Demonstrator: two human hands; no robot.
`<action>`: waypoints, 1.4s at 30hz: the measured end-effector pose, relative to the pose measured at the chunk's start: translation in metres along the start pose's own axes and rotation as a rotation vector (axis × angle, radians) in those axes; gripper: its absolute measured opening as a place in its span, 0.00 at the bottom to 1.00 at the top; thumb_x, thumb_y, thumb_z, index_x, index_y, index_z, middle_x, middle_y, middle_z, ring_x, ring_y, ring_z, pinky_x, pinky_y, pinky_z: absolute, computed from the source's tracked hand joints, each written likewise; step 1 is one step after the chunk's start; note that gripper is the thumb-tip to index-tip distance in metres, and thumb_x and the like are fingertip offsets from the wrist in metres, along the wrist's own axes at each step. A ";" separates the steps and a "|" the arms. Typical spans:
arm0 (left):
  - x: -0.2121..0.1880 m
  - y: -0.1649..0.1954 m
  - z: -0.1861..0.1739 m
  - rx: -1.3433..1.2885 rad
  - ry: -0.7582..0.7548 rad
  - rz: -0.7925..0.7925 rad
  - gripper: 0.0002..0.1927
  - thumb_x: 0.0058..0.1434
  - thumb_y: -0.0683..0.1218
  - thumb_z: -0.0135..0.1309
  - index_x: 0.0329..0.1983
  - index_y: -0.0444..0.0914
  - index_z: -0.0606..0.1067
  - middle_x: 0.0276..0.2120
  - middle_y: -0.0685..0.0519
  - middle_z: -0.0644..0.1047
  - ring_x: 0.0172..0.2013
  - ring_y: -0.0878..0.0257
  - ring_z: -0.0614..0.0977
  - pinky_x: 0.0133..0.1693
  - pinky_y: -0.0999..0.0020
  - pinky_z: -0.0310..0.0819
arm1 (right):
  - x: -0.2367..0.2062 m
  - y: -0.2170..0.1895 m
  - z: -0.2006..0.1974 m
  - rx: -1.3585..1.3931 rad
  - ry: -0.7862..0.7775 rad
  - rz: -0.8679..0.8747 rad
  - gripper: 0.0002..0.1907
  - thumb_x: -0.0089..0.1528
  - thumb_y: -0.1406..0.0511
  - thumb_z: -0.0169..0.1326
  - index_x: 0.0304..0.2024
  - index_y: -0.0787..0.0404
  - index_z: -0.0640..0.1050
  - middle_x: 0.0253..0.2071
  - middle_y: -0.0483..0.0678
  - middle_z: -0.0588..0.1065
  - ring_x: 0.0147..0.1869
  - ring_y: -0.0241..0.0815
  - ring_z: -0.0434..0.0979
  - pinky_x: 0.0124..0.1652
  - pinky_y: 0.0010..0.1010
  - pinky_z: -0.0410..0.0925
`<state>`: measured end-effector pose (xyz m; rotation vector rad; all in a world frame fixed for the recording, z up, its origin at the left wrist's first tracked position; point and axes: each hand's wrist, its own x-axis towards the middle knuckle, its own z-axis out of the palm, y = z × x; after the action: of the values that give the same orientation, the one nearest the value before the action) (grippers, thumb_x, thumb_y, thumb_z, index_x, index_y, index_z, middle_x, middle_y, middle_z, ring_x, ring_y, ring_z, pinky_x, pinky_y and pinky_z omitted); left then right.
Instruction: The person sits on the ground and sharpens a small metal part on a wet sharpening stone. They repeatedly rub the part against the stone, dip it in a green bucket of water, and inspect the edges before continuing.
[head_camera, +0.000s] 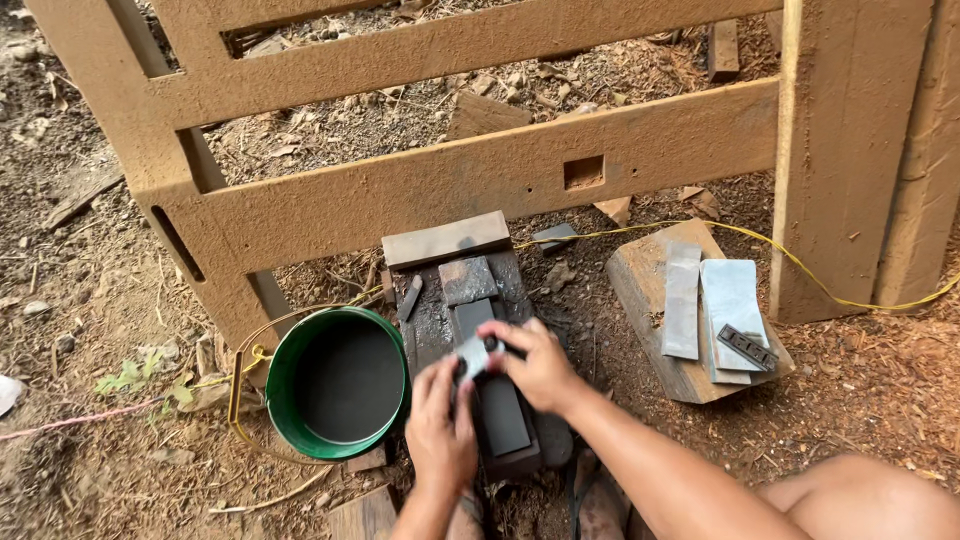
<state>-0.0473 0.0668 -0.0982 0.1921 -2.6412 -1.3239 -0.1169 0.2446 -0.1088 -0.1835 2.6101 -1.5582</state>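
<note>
Both of my hands press a small flat metal blade (473, 355) onto a dark wet sharpening stone (500, 412) that lies on a wooden block on the ground. My left hand (440, 425) grips the blade from the near side. My right hand (535, 362) holds it from the right with fingers curled over a dark fitting on top. Further stones (467, 280) lie on the same block just beyond the blade.
A green bucket of dark water (338, 383) stands left of the stone. To the right, a wood slab (650, 300) carries pale stones and a small dark metal part (746, 346). A dusty wooden frame (480, 175) spans the back; a yellow cord (800, 270) crosses the dirt.
</note>
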 end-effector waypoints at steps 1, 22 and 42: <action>-0.013 0.002 -0.003 -0.001 0.040 0.049 0.18 0.65 0.45 0.55 0.58 0.42 0.75 0.53 0.48 0.78 0.48 0.48 0.85 0.45 0.60 0.82 | -0.015 -0.002 0.002 -0.022 -0.036 0.049 0.20 0.59 0.54 0.62 0.54 0.41 0.81 0.38 0.45 0.73 0.46 0.43 0.70 0.50 0.37 0.66; 0.021 0.013 -0.004 0.013 0.025 0.067 0.18 0.67 0.44 0.54 0.60 0.42 0.74 0.56 0.45 0.76 0.48 0.45 0.83 0.44 0.55 0.80 | 0.009 0.011 0.008 -0.056 0.041 -0.022 0.21 0.62 0.59 0.60 0.59 0.46 0.80 0.42 0.49 0.74 0.48 0.46 0.72 0.52 0.38 0.68; 0.031 0.008 -0.021 -0.103 -0.088 0.151 0.16 0.62 0.44 0.59 0.53 0.40 0.77 0.53 0.45 0.80 0.44 0.49 0.85 0.44 0.61 0.82 | -0.010 0.009 0.015 -0.065 0.130 -0.019 0.20 0.60 0.61 0.61 0.55 0.49 0.80 0.42 0.46 0.76 0.47 0.45 0.71 0.50 0.39 0.68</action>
<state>-0.0732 0.0495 -0.0765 -0.0797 -2.5892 -1.4435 -0.1057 0.2378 -0.1237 -0.1165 2.7674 -1.5424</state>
